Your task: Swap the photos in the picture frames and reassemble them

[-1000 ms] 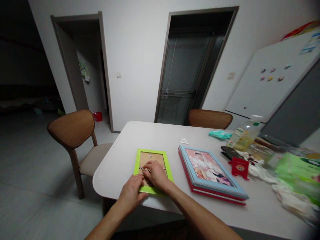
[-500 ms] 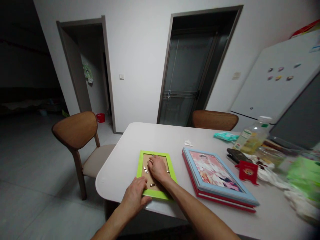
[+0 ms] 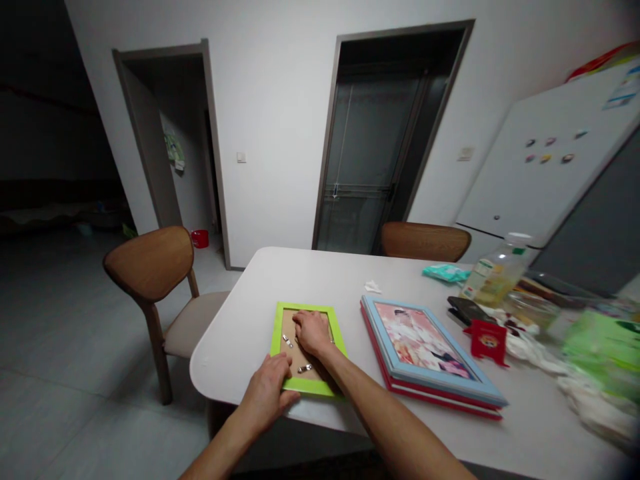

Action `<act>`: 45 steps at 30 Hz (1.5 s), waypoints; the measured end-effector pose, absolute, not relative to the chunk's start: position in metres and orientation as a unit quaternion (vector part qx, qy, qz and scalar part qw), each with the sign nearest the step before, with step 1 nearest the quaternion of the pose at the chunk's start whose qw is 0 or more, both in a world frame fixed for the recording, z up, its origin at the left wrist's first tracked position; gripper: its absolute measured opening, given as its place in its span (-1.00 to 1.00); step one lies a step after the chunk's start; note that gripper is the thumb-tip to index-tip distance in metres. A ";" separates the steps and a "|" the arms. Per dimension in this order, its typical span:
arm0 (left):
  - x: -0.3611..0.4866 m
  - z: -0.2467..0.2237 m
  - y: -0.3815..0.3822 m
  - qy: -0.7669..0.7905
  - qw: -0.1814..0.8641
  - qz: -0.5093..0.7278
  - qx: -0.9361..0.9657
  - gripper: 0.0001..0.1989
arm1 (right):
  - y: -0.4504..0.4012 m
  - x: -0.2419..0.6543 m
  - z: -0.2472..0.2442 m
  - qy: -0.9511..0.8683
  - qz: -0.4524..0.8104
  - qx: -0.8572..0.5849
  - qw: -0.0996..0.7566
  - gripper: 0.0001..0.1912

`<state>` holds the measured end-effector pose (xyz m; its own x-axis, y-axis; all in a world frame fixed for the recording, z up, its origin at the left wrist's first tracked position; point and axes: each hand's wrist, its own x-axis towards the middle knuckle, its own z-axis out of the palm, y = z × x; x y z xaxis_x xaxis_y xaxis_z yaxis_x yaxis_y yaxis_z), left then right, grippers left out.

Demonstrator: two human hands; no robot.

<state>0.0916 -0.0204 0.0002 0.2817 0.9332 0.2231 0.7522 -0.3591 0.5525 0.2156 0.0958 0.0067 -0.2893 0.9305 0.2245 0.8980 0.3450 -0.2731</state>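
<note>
A lime green picture frame (image 3: 310, 387) lies back side up near the table's front edge, its brown backing board (image 3: 291, 357) showing. Small metal clips, one at the left (image 3: 287, 341) and one at the bottom (image 3: 305, 368), sit on the board. My left hand (image 3: 270, 393) grips the frame's lower left corner between thumb and fingers. Over the upper part of the backing is my right hand (image 3: 314, 332), its fingers curled down near the top edge; whatever is under the fingertips is hidden.
Right of the green frame, a light blue frame with a pink picture (image 3: 435, 383) rests on red ones (image 3: 445, 403). Beyond are a red stand (image 3: 489, 341), a black phone-like object (image 3: 470, 310), a bottle (image 3: 495, 273) and a green bag (image 3: 605, 347). Two chairs flank the table (image 3: 240, 320).
The view has shifted slightly, so the objects on the right appear a little further left. My right fingers have moved slightly toward the board's top edge. My left hand keeps its hold.
</note>
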 end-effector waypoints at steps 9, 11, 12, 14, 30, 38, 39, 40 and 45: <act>0.092 0.003 -0.021 0.554 0.179 0.252 0.773 -0.60 | 0.091 0.272 0.020 -0.830 0.071 -0.541 0.113 -0.74; 0.091 0.002 -0.022 0.549 0.183 0.257 0.774 -0.63 | 0.089 0.284 0.018 -0.829 0.069 -0.546 0.101 -0.76; 0.091 0.003 -0.022 0.544 0.184 0.261 0.776 -0.65 | 0.088 0.287 0.017 -0.828 0.065 -0.547 0.101 -0.76; 0.091 0.003 -0.022 0.539 0.182 0.263 0.779 -0.67 | 0.087 0.288 0.014 -0.824 0.053 -0.554 0.111 -0.73; 0.102 -0.005 0.005 0.544 0.184 0.295 0.764 -0.66 | 0.060 0.270 0.011 -0.803 0.067 -0.558 0.199 -0.67; 0.103 0.000 0.013 0.544 0.317 0.444 0.637 -0.49 | 0.057 0.272 0.043 -0.784 0.117 -0.570 0.215 -0.74; 0.104 0.002 0.016 0.539 0.341 0.475 0.606 -0.53 | 0.055 0.270 0.048 -0.784 0.116 -0.566 0.226 -0.72; 0.104 0.004 0.019 0.536 0.358 0.501 0.578 -0.58 | 0.052 0.268 0.052 -0.786 0.114 -0.560 0.236 -0.71; 0.089 0.009 0.030 0.538 0.390 0.562 0.492 -0.76 | 0.041 0.258 0.058 -0.794 0.138 -0.507 0.306 -0.65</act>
<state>0.0894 0.0304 0.0086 -0.2115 0.9682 0.1334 0.0914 -0.1163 0.9890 0.2575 0.0412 0.0579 -0.2982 0.8897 0.3458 0.7206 0.4474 -0.5296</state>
